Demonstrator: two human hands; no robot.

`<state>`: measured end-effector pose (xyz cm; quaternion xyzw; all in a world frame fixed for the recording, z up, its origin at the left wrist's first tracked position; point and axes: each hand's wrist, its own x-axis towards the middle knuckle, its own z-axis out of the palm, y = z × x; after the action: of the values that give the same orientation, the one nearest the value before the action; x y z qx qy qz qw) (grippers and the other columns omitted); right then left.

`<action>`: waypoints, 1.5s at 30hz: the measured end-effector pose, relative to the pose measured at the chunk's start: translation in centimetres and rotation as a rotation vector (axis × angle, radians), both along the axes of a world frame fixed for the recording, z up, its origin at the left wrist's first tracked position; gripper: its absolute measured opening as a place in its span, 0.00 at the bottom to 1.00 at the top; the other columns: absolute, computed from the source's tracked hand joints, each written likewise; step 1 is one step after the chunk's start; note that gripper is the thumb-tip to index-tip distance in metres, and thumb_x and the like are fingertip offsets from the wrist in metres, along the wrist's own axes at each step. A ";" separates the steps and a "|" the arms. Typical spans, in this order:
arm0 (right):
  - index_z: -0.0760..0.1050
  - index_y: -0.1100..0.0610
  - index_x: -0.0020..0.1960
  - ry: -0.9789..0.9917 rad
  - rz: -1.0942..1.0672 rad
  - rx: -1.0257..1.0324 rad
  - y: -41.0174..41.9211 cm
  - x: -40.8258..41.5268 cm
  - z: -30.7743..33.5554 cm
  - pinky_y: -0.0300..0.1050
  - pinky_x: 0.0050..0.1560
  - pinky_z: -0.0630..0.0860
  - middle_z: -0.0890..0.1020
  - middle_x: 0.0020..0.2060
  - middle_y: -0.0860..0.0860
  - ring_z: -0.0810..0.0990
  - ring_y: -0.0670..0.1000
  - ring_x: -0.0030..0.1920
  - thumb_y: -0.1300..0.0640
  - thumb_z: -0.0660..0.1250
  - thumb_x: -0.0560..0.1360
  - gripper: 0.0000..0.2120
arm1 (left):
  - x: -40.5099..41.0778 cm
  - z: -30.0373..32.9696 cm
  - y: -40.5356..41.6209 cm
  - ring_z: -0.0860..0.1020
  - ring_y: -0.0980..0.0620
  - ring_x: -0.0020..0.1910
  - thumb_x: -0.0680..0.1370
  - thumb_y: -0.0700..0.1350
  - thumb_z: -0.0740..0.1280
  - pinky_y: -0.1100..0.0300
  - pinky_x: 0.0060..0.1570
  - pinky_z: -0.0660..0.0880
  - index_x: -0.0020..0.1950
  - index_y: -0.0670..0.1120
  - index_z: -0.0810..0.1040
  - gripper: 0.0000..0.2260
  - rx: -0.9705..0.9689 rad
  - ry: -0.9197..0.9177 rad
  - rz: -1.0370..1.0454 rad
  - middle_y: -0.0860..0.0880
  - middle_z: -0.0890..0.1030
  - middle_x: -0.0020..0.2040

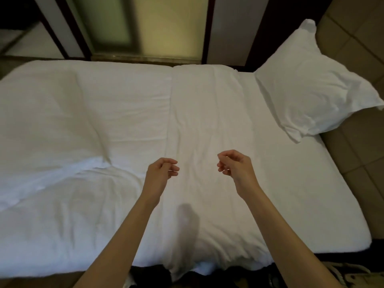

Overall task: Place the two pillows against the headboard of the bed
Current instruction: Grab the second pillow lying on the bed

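Note:
One white pillow (311, 84) leans against the padded beige headboard (357, 150) at the far right of the bed (104, 183). No second pillow is in view. My left hand (161, 173) and my right hand (234, 166) hover side by side above the white duvet (197, 121) near the middle of the bed. Both hands hold nothing, with fingers loosely curled and apart. The pillow lies well to the right of my right hand and beyond it.
A frosted glass panel (145, 26) with dark frames stands behind the far side of the bed. A shoe (349, 275) sits on the floor at the lower right. The duvet is rumpled, with a fold at the left (62, 173).

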<state>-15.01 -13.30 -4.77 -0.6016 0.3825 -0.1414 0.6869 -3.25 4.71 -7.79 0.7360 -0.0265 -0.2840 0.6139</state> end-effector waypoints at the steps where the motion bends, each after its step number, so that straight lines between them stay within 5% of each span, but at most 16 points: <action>1: 0.79 0.57 0.40 0.004 0.011 -0.003 2.1 0.9 -0.1 0.42 0.36 0.72 0.81 0.27 0.49 0.78 0.46 0.28 0.62 0.69 0.72 0.03 | 0.7 -0.2 2.1 0.80 0.54 0.34 0.76 0.38 0.58 0.62 0.44 0.74 0.43 0.46 0.81 0.13 -0.001 0.000 0.003 0.49 0.83 0.37; 15: 0.79 0.57 0.40 0.032 0.095 0.019 25.5 13.6 -1.1 0.43 0.39 0.73 0.81 0.31 0.51 0.79 0.49 0.32 0.64 0.68 0.73 0.05 | 11.9 -3.0 27.5 0.79 0.50 0.37 0.76 0.38 0.55 0.56 0.50 0.74 0.46 0.46 0.79 0.13 0.108 0.032 0.250 0.47 0.82 0.39; 34: 0.78 0.56 0.39 0.153 0.373 -0.052 29.2 30.1 -5.8 0.41 0.39 0.72 0.82 0.36 0.52 0.80 0.50 0.34 0.67 0.67 0.71 0.07 | 24.4 -5.3 35.4 0.79 0.49 0.39 0.77 0.37 0.55 0.60 0.42 0.72 0.44 0.46 0.79 0.13 0.170 0.106 0.481 0.47 0.81 0.40; 45: 0.77 0.56 0.38 0.252 0.329 -0.116 34.8 44.3 -9.0 0.37 0.37 0.71 0.81 0.38 0.55 0.78 0.53 0.37 0.69 0.66 0.71 0.10 | 39.3 -8.0 42.4 0.75 0.48 0.44 0.78 0.38 0.56 0.63 0.36 0.69 0.58 0.44 0.75 0.12 0.275 0.067 0.442 0.48 0.77 0.46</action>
<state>29.25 21.51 -13.73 -0.7072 0.3531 0.0272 0.6119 36.05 47.10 -15.77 0.7907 0.1942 -0.1681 0.5557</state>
